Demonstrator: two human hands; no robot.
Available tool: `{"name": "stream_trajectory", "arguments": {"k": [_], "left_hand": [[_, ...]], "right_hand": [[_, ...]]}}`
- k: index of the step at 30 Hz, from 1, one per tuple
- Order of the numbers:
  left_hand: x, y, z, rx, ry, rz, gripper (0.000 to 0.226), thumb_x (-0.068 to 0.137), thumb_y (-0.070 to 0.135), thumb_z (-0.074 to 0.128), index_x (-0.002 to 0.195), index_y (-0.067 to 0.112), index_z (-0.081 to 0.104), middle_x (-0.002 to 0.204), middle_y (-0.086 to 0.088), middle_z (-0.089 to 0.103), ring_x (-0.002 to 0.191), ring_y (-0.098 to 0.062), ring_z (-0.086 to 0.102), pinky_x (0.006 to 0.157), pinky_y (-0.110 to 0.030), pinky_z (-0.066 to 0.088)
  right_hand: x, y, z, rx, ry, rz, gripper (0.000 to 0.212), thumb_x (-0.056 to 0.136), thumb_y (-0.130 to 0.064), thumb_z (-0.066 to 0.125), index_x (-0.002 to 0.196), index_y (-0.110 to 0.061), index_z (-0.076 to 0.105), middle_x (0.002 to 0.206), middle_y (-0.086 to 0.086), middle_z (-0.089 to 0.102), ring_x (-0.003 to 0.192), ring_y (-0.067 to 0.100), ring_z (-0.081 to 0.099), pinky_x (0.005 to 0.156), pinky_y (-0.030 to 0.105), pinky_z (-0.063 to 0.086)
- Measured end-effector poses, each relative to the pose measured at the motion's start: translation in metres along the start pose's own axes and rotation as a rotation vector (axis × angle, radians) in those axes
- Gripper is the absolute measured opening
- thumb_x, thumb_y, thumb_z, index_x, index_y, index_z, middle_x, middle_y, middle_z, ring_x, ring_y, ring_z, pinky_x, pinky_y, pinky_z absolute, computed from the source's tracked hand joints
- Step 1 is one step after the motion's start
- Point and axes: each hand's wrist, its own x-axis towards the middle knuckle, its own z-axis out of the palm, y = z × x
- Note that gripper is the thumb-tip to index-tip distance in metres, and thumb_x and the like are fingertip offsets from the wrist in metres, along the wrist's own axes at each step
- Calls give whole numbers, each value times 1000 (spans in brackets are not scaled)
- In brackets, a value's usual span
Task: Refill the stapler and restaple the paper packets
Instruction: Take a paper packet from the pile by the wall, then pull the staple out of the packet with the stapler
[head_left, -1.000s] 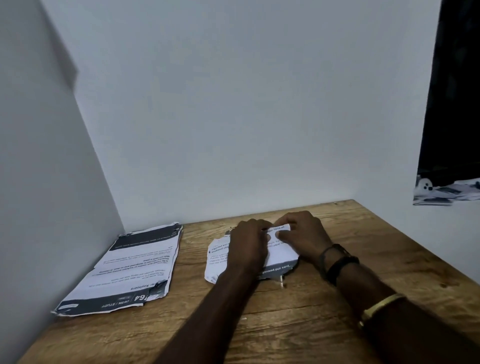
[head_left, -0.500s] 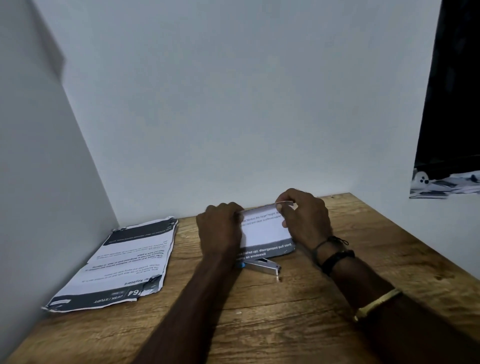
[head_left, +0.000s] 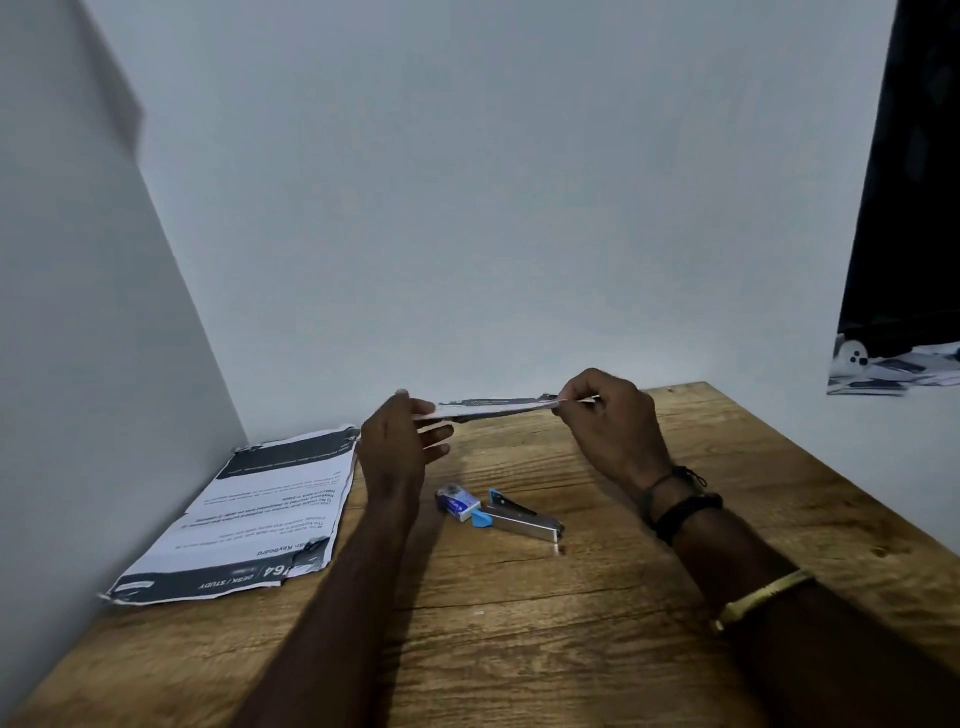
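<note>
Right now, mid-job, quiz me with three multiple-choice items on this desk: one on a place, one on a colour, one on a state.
1. Where is the staple box?
A. left of the stapler, touching it
B. on the flat packet
C. in a hand

2. The stapler's plastic parts are:
A. red
B. blue
C. green

3. The small packet is:
A. flat on the desk
B. under the stapler
C. held up by both hands

Key: A, it lies against the stapler's blue end; B, blue shows; C, left hand and right hand pinch its ends.

Grained matt wooden counter (head_left: 597, 649); matt printed paper packet (head_left: 260, 514); stapler (head_left: 519, 517) of shiny metal with blue plastic; glossy small staple box (head_left: 457, 502).
</note>
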Motion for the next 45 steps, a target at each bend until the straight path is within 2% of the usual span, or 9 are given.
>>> {"name": "stream_trajectory", "arguments": {"k": [6, 12, 19, 24, 30, 33, 37, 41, 45], "left_hand": [[-7, -10, -2, 38, -97, -117, 20, 88, -11, 65, 107, -3, 68, 91, -17, 68, 62, -18, 69, 49, -19, 56], [-2, -28, 1, 24, -140, -253, 16, 88, -9, 66, 98, 3, 72, 99, -20, 75, 85, -31, 77, 69, -36, 64], [1, -35, 0, 61, -190, -236, 29, 81, -14, 66, 96, 10, 74, 93, -10, 77, 79, -26, 78, 63, -33, 62], [-4, -28, 4, 43, -280, -165, 47, 78, -20, 49, 74, 16, 79, 74, -4, 79, 66, -17, 77, 54, -28, 59], [-13, -18, 5, 60, -364, -154, 39, 84, -17, 52, 97, 14, 72, 93, -5, 76, 73, -12, 76, 62, -27, 60], [-18, -12, 8, 95, -397, -123, 39, 86, -16, 55, 108, 12, 70, 93, 0, 73, 71, -8, 75, 59, -20, 58], [-24, -9, 12, 186, -396, -94, 36, 87, -12, 59, 115, 5, 71, 102, -7, 72, 68, -7, 68, 52, -18, 54], [-27, -12, 12, 236, -419, -96, 25, 87, -5, 69, 110, 3, 74, 98, -8, 73, 60, -6, 69, 54, -28, 57], [-28, -14, 13, 280, -450, -74, 27, 81, -5, 76, 107, 2, 75, 108, -14, 74, 71, -10, 71, 56, -19, 57]], "right_hand": [[-11, -2, -1, -351, -291, 98, 13, 85, -31, 63, 80, -26, 74, 101, -11, 72, 104, 17, 63, 89, 35, 49], [-18, -18, 0, -489, -633, -24, 47, 53, -79, 71, 73, -37, 76, 89, -19, 70, 102, 5, 57, 102, 46, 27], [-24, -13, 12, -635, -637, -117, 28, 62, -53, 82, 80, -32, 75, 97, -14, 66, 104, 13, 54, 91, 38, 27], [-14, -9, 1, -149, -603, 82, 14, 68, -36, 84, 77, -27, 78, 84, -8, 76, 85, 10, 68, 84, 38, 52], [-6, 2, 1, 538, -432, 464, 6, 84, -21, 78, 83, -15, 76, 103, 15, 79, 91, 22, 74, 77, 35, 58], [-3, 8, 1, 647, -391, 575, 10, 90, -23, 72, 94, -14, 72, 106, 18, 78, 94, 31, 77, 83, 46, 62], [-2, 12, 2, 731, -307, 687, 18, 97, -30, 65, 98, -11, 63, 95, 24, 77, 90, 40, 77, 65, 42, 65], [1, 14, 3, 867, -209, 782, 8, 99, -9, 59, 97, -2, 62, 98, 23, 69, 92, 35, 71, 70, 43, 65], [3, 16, 5, 877, -162, 720, 5, 95, 2, 61, 98, 0, 66, 111, 22, 68, 99, 31, 69, 72, 36, 65]]}}
